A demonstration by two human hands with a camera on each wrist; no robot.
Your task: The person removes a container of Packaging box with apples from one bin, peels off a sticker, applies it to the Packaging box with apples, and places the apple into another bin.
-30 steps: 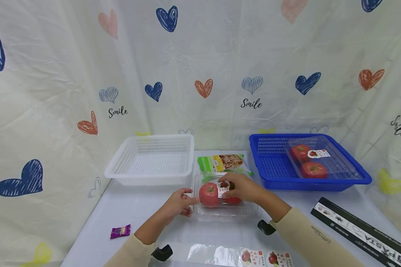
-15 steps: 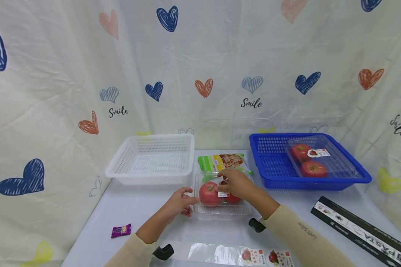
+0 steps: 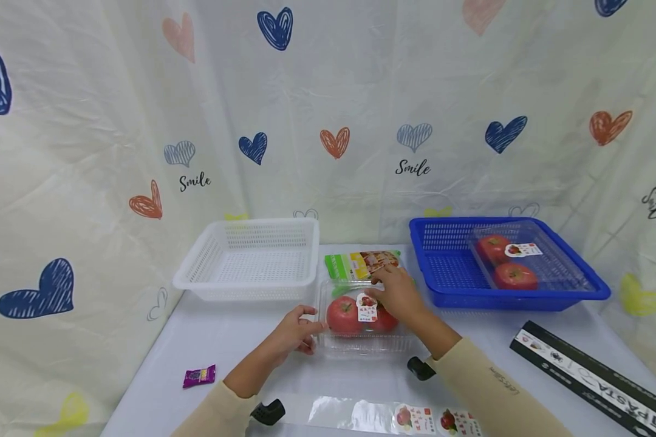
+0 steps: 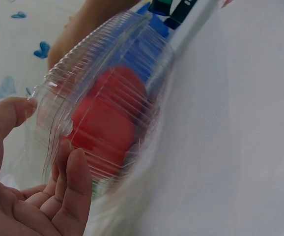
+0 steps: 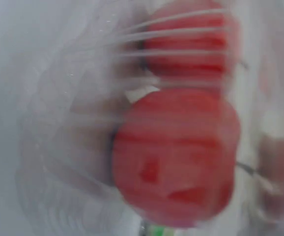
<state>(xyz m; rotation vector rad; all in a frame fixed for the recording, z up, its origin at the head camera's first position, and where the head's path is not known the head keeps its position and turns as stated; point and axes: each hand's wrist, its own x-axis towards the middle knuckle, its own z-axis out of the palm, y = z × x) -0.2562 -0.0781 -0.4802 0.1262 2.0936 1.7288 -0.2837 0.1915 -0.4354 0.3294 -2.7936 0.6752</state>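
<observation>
A clear plastic clamshell box (image 3: 361,347) holding two red apples (image 3: 342,317) lies at mid-table. On its lid is a white label (image 3: 367,312) with a red fruit picture. My left hand (image 3: 292,334) holds the box's left edge; in the left wrist view the thumb is at the rim and the curled fingers (image 4: 78,172) are against the side. My right hand (image 3: 401,295) is over the lid's right part, fingers loosely bent beside the label's upper edge. The right wrist view is blurred, with the apples (image 5: 176,157) seen through the ribbed plastic.
Behind the box lies a green and yellow food bag (image 3: 344,267). A white basket (image 3: 246,292) stands back left; a blue basket (image 3: 443,298) with another apple box (image 3: 557,276) stands back right. Nearer are a purple packet (image 3: 199,376), a sticker strip (image 3: 350,416) and a long black-and-white carton (image 3: 585,379).
My right hand has moved from over the label up and to the right, so the label now shows fully on the lid. The left hand has stayed at the box's left edge.
</observation>
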